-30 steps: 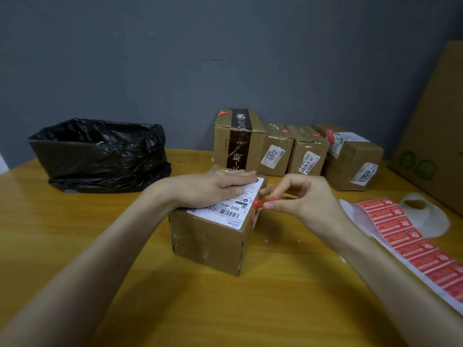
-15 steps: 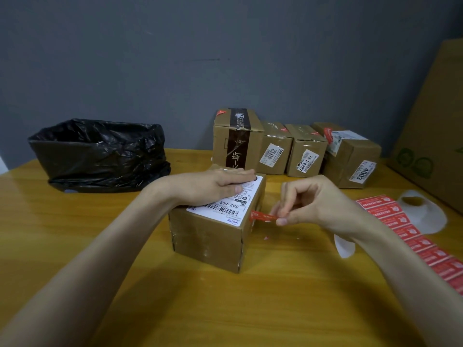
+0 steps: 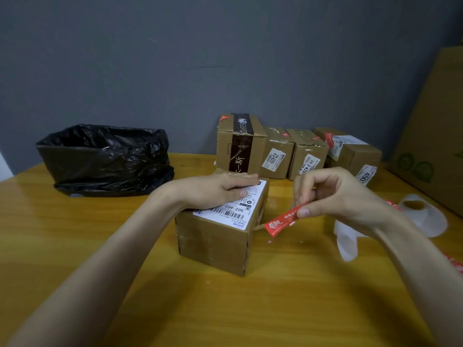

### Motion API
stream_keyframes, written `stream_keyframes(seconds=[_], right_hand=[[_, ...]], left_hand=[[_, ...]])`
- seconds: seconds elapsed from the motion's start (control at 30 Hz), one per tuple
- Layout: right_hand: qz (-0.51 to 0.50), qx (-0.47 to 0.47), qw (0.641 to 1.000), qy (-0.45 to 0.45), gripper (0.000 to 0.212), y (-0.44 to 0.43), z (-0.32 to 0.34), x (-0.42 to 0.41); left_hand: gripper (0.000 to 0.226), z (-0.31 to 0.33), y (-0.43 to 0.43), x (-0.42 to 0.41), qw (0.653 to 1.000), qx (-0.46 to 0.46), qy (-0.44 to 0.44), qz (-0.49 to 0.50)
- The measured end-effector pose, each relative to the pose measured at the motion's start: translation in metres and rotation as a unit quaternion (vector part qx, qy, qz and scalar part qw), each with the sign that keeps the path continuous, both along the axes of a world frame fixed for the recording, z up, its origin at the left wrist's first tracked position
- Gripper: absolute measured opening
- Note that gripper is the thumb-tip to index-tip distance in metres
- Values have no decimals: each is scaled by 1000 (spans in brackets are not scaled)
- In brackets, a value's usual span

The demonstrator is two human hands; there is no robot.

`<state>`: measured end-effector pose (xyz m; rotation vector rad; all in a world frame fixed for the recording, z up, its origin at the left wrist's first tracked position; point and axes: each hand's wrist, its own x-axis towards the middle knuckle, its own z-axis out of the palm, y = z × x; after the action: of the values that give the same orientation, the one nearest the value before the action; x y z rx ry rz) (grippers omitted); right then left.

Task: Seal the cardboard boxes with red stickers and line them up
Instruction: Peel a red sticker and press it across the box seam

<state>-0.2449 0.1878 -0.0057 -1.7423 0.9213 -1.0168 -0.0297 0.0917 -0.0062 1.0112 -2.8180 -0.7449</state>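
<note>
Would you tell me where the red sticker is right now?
In the head view, right of centre: the right hand pinches the red sticker beside the near box.

Near centre: box on table
Far left: bag
Far centre-right: row of boxes behind box
Right: sticker sheet

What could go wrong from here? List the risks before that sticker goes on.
1. The red sticker hangs loose from the right hand, pinched at one end only; it may curl and stick to itself or to the fingers.
2. It is off the box now, so it could land crooked or miss the seam.
3. The left hand presses only the top; the box might slide.
</note>
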Motion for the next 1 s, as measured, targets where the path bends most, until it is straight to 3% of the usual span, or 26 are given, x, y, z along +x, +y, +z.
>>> stream_keyframes(seconds=[0.33, 0.43, 0.57, 0.77, 0.83, 0.93, 1.0], right_hand=[[-82, -9, 997, 4, 17, -2, -4, 10], [-97, -9, 995, -14, 19, -3, -5, 9], [-90, -10, 996, -19, 16, -3, -5, 8], [-85, -29, 987, -137, 17, -1, 0, -3], [-103, -42, 981, -157, 18, -1, 1, -2], [-149, -64, 973, -164, 19, -4, 2, 10], [-159, -74, 970, -166, 19, -6, 4, 22]], left_hand=[[40, 8, 11, 1, 997, -10, 38, -69], [31, 11, 19, -1, 992, 17, 41, -115], [15, 13, 29, -6, 993, -6, 39, -107], [12, 10, 33, -10, 995, -37, 45, -83], [9, 13, 34, -10, 994, -32, 78, -74], [26, 25, 36, -3, 975, 90, 199, -27], [27, 32, 38, 0, 960, 106, 260, 3]])
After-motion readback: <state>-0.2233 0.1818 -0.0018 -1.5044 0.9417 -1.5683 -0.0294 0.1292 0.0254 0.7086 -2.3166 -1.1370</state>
